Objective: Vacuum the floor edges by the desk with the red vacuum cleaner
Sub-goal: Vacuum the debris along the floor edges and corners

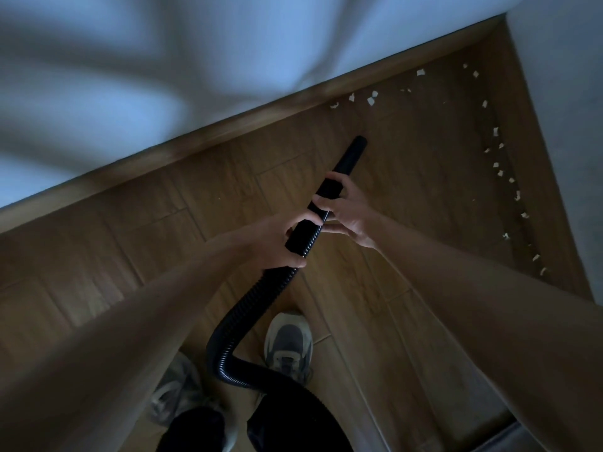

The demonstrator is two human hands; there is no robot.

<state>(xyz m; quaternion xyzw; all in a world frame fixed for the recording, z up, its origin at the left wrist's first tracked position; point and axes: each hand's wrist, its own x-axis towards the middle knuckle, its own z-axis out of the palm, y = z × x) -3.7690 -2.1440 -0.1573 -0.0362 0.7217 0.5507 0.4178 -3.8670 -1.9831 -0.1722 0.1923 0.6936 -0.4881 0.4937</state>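
Two hands grasp the vacuum hose [253, 305], left hand [277, 244] behind right hand [347, 212]. Past the hose's tip, paper scraps [371, 100] dot the floor [156, 236] along the baseboard [228, 129]; a shoe [288, 340] stands beside the hose's bend.

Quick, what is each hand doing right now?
Left hand: grips the black hose.
Right hand: grips the black nozzle tube, further toward the tip.

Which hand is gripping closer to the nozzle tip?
The right hand, fingers curled round the rigid black nozzle just behind its tip; the left hand holds further back, where the ribbed hose begins.
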